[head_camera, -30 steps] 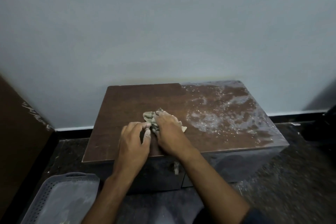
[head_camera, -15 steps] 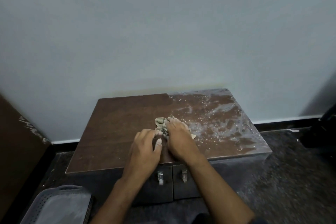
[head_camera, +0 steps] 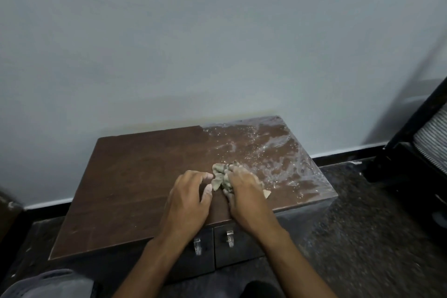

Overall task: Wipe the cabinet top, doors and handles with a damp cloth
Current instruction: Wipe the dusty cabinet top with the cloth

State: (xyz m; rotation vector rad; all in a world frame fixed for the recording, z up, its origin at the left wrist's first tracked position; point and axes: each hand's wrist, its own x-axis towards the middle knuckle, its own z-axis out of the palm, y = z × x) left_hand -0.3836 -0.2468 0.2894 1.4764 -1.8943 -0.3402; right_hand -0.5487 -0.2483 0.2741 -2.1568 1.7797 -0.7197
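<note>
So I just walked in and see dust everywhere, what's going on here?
A person is wiping the cabinet top with a crumpled cloth. The right hand presses the cloth down near the middle of the top, and the left hand rests beside it, fingertips at the cloth's edge. The left half looks clean and dark; the right half is covered in pale smears. The two door handles below are not being touched.
</note>
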